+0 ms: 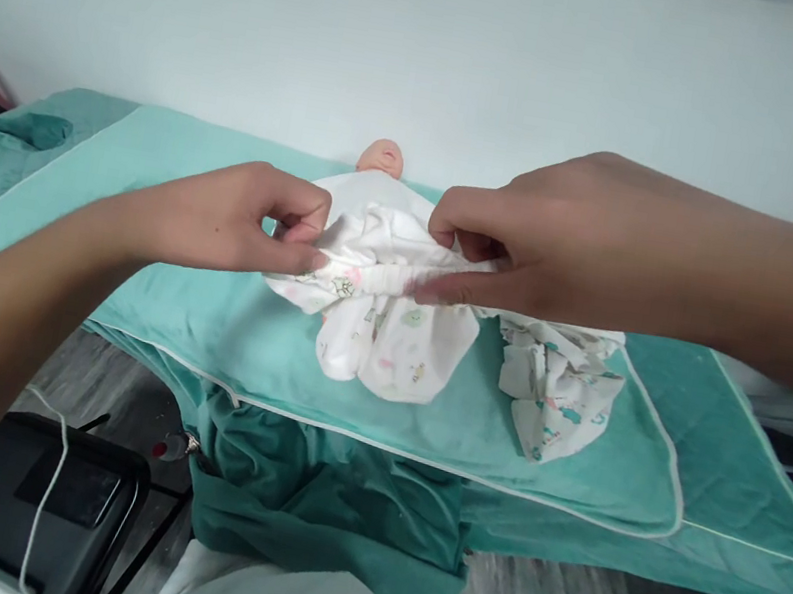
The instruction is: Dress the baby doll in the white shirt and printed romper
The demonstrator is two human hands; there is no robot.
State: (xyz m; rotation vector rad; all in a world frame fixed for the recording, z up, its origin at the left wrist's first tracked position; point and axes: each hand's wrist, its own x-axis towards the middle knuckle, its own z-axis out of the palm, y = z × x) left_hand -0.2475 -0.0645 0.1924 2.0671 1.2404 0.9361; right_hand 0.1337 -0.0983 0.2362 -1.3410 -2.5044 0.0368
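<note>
A baby doll point(381, 157) lies on the green mat, and its head shows at the far side. White cloth point(364, 192) covers its upper body. Over the lower body are white printed baby pants point(418, 351) with a gathered waistband and two rounded leg ends toward me. At the left end of the waistband, my left hand point(250, 217) is closed in a pinch on the fabric. My right hand point(527, 243) pinches the waistband farther right, its fingertips slightly blurred. Beside it, a crumpled white cloth with a green print point(559, 390) rests on the mat.
The light green mat point(209, 327) with white piping covers a padded bed against a white wall point(438, 51). Darker green fabric point(332, 499) hangs over the front edge. At lower left stands a black case-like object point(30, 489) with a white cable point(56, 463).
</note>
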